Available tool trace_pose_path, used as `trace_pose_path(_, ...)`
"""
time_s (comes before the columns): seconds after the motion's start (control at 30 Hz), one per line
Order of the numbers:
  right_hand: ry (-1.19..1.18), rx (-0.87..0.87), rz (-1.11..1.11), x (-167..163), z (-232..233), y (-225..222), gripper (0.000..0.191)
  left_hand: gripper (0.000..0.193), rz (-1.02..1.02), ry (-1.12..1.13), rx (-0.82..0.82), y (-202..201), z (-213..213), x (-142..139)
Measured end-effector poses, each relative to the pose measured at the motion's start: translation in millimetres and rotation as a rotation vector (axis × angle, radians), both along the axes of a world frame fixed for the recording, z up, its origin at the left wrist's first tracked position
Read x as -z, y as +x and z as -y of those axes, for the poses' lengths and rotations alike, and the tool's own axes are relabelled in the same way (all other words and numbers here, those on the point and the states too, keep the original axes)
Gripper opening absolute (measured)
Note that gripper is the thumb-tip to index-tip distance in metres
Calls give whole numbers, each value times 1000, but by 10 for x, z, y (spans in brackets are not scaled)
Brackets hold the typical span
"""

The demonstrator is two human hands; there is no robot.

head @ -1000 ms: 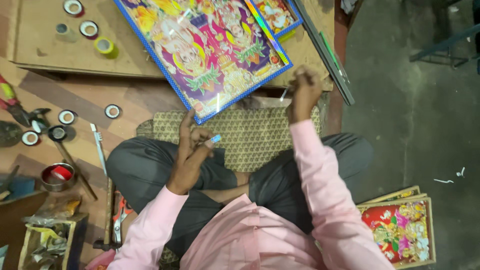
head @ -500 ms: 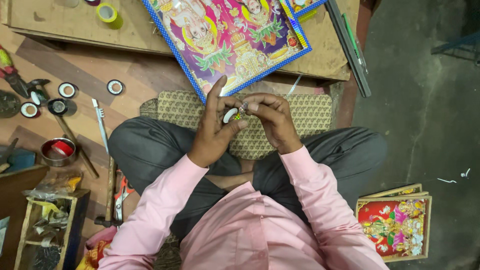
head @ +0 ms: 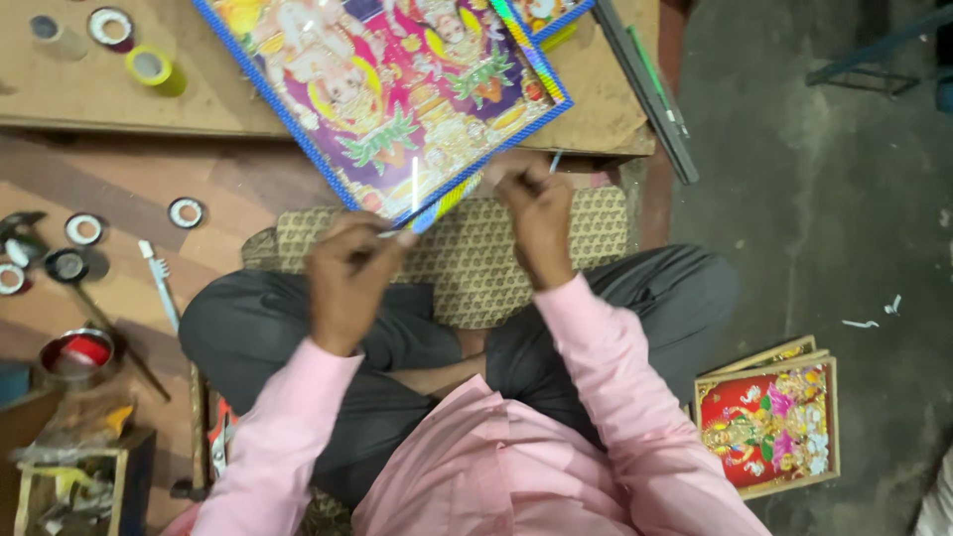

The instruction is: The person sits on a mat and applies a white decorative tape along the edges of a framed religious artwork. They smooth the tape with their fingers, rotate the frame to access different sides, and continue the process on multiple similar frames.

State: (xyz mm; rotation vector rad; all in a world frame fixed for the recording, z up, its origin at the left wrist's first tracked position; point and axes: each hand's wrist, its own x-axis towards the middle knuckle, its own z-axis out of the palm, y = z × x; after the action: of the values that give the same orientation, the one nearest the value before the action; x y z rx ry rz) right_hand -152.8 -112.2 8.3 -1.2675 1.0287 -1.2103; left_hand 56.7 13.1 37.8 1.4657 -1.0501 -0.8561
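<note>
A large colourful religious picture with a blue border lies on a low wooden board in front of me, its near corner overhanging my lap. My left hand is closed on a thin strip of tape that runs up to that near corner. My right hand is pinched at the picture's lower edge, just right of the corner, apparently on the strip's other end; blur hides the detail. The two hands are about a hand's width apart over a woven mat on my crossed legs.
Tape rolls stand on the board's left end, and more rolls lie on the floor. A red tin, a wooden box and tools are at the left. A dark bar and red framed pictures lie at the right.
My hands were together at my lap around a small tape roll. They have since drawn apart and risen to the picture's near corner with a strip between them.
</note>
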Motion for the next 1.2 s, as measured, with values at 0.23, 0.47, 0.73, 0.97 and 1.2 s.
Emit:
trace_pose_path(0.23, -193, 254, -284, 144, 1140, -615, 7, 28, 220, 0, -136, 276, 64, 64)
trace_pose_path(0.47, -67, 264, -342, 244, 1230, -617, 7, 31, 237, 13, -191, 212, 125, 179)
trace_pose_path(0.73, -145, 325, -488, 203, 1197, -578, 12, 25, 109, 159, -219, 166, 202, 123)
trace_pose_path(0.97, -165, 318, -510, 155, 1180, -554, 13, 23, 45, 198, -216, 162, 218, 126)
trace_pose_path(1.2, -178, 333, -537, 117, 1162, -537, 14, 23, 46, 192, -212, 158, 226, 116)
